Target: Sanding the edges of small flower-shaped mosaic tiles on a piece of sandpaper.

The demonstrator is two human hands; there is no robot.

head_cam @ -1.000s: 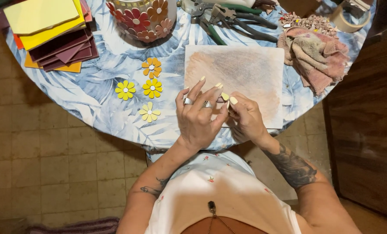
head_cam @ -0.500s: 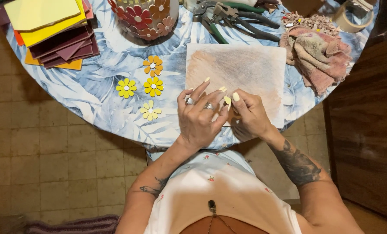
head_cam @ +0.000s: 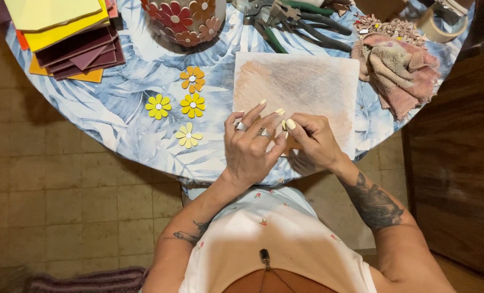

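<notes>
Warm indoor light, moderately bright, falling from above onto the round table [head_cam: 117, 116]. Tabletop evenly lit, no harsh glare; soft sheen on the pale tile [head_cam: 307, 81]. Floor [head_cam: 63, 206] dimmer, with a soft shadow under the table edge. Right side falls dark by the wooden cabinet [head_cam: 453, 163]. Focus sharp at centre. Lower left corner smeared; wide-angle bending at the edges.

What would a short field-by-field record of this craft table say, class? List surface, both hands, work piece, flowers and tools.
Surface: round table with a blue leaf-print cloth
Left hand: fingers spread, rings on, meeting the right hand
Right hand: pinching something small, too hidden to tell
Work piece: pale square tile under both hands
Flowers: four small flowers, yellow and orange, left of the tile
Tools: pliers at the far edge
</notes>
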